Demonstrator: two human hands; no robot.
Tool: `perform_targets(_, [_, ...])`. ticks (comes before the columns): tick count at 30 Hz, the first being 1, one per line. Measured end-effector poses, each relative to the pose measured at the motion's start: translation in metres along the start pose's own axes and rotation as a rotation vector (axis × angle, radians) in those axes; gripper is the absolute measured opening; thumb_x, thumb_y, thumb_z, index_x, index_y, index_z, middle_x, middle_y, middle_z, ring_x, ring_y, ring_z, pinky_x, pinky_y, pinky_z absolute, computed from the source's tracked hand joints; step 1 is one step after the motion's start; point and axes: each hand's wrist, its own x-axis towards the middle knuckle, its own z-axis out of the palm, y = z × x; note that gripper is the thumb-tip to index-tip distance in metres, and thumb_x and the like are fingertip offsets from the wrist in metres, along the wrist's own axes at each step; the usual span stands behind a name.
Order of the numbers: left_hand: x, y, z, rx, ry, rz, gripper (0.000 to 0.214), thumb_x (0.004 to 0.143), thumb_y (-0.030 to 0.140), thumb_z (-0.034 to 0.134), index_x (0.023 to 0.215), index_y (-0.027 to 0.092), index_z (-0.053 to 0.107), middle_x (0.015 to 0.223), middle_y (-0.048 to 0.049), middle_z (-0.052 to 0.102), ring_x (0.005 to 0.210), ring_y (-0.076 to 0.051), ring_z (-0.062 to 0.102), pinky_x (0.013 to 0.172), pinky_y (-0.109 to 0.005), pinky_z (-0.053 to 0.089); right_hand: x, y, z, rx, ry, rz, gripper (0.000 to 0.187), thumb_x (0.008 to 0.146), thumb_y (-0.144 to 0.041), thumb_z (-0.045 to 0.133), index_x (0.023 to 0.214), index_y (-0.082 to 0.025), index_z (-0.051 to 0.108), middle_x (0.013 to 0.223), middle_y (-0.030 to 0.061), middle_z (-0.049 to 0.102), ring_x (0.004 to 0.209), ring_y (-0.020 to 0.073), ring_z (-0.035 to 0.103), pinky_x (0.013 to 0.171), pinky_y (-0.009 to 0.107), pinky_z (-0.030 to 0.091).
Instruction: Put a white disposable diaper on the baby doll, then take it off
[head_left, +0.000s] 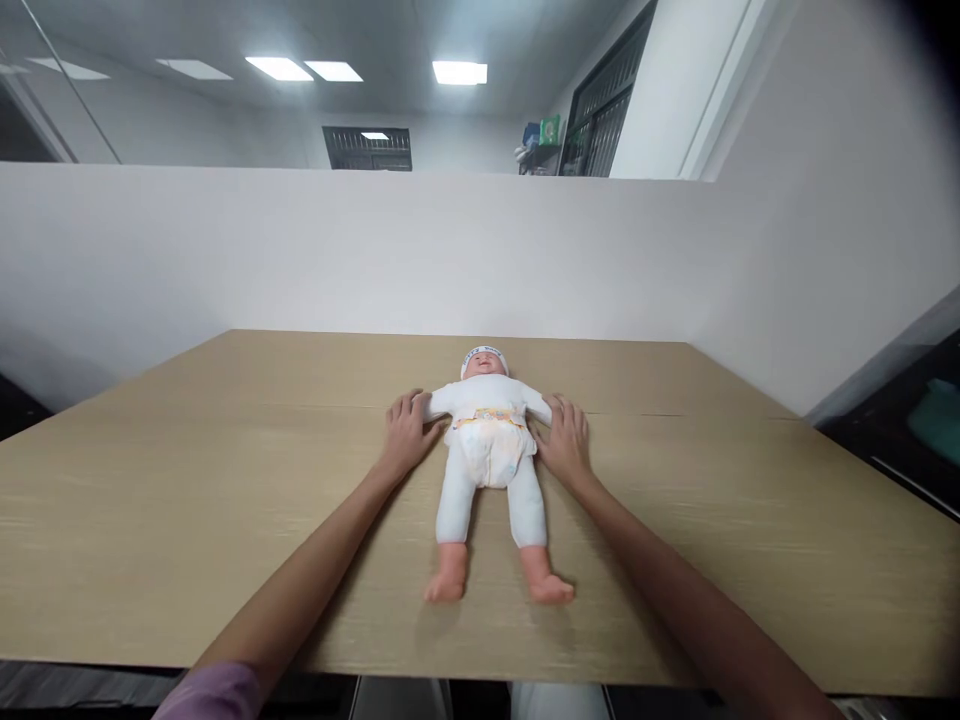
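A baby doll [486,393] lies on its back on the wooden table [247,480], its head toward the wall and its bare feet toward me. It wears a white headband with dark print, a white body and leg covering, and a white diaper [491,450] with a colourful waistband around the hips. My left hand [409,430] is closed around the end of the doll's arm on the left, the thumb pointing at the diaper. On the other side, my right hand [566,440] holds the opposite arm the same way. Both doll hands are hidden under my fingers.
A white wall [450,250] rises behind the table's far edge, with a glass pane [225,110] above it. At the right, beyond the table, stands a dark object [900,430] with something green inside. My legs show below the front edge.
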Motion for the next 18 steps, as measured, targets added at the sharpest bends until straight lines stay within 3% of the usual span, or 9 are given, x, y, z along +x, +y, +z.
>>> perform_targets(4, [0.021,-0.006,0.010,0.034,-0.079,-0.031,0.050,0.095,0.048,0.059,0.135,0.017,0.058,0.131,-0.0159,0.065,0.123,-0.036,0.054,0.107,-0.048,0.036,0.025,0.011,0.018,0.002,-0.085,-0.034,0.052,0.099,-0.040,0.053,0.143,-0.012,0.052,0.134,0.0181,0.064,0.121,0.0336,0.055,0.105,0.044,0.041])
perform_targets(8, [0.024,-0.010,0.015,0.050,-0.109,-0.048,0.052,0.096,0.052,0.058,0.136,0.019,0.058,0.125,-0.0145,0.069,0.118,-0.035,0.057,0.102,-0.045,0.039,0.027,0.017,0.028,0.041,-0.108,-0.028,0.051,0.101,-0.039,0.049,0.145,-0.013,0.053,0.128,0.0175,0.068,0.113,0.0332,0.060,0.098,0.043,0.045])
perform_targets(12, [0.022,-0.005,0.014,0.071,-0.123,-0.083,0.047,0.097,0.051,0.056,0.130,0.018,0.060,0.119,-0.0140,0.071,0.114,-0.033,0.060,0.102,-0.043,0.038,0.027,0.015,0.027,0.176,-0.135,0.045,0.046,0.099,-0.037,0.049,0.136,-0.013,0.061,0.121,0.0180,0.070,0.110,0.0337,0.062,0.098,0.045,0.045])
perform_targets(15, [0.020,0.012,0.000,0.065,-0.120,-0.136,0.037,0.095,0.045,0.058,0.117,0.016,0.062,0.110,-0.0137,0.073,0.107,-0.033,0.063,0.101,-0.044,0.038,0.030,0.005,0.016,0.244,-0.136,0.091,0.037,0.095,-0.034,0.051,0.124,-0.015,0.066,0.115,0.0160,0.072,0.106,0.0314,0.065,0.092,0.040,0.049])
perform_targets(18, [0.009,0.041,-0.036,0.038,-0.115,-0.189,0.030,0.091,0.041,0.060,0.109,0.017,0.059,0.100,-0.0106,0.074,0.096,-0.031,0.067,0.094,-0.042,0.041,0.028,-0.006,-0.009,0.310,-0.138,0.136,0.033,0.092,-0.033,0.052,0.117,-0.017,0.068,0.111,0.0145,0.074,0.101,0.0298,0.068,0.084,0.037,0.051])
